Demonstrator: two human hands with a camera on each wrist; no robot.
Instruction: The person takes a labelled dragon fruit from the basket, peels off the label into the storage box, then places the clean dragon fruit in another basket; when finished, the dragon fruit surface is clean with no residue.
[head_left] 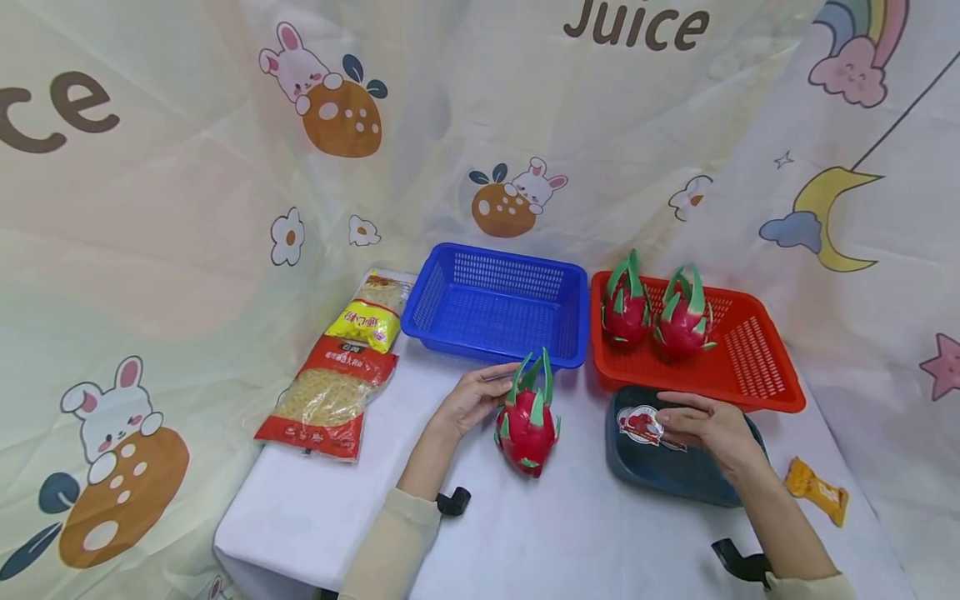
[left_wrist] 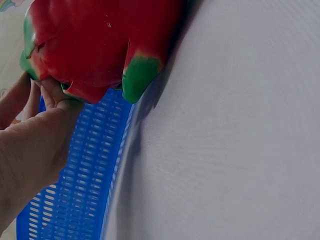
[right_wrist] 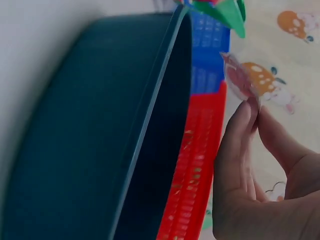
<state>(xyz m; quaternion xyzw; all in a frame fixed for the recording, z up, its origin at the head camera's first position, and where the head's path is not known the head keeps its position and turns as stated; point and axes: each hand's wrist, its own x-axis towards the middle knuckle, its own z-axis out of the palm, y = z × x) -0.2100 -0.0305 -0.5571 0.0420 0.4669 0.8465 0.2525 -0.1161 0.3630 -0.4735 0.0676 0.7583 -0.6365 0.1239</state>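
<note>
At the middle of the table, my left hand (head_left: 474,400) grips a red dragon fruit (head_left: 527,433) with green leaf tips, its fingers at the upper left side. The left wrist view shows the fingers on the underside of the dragon fruit (left_wrist: 95,45), close to its green scales. Over a dark teal container (head_left: 667,479), my right hand (head_left: 708,429) pinches a clear-edged sticker (head_left: 640,424) with a red picture. Thumb and fingertips meet at the edge of the sticker (right_wrist: 240,77) in the right wrist view. Part of the container's inside is hidden by the hand.
A blue basket (head_left: 491,321) stands behind the left hand. Beside it, a red basket (head_left: 750,358) holds two dragon fruits (head_left: 682,325). Bags of pasta (head_left: 326,396) and yellow-labelled food (head_left: 372,312) lie left. An orange-wrapped snack (head_left: 817,490) lies right.
</note>
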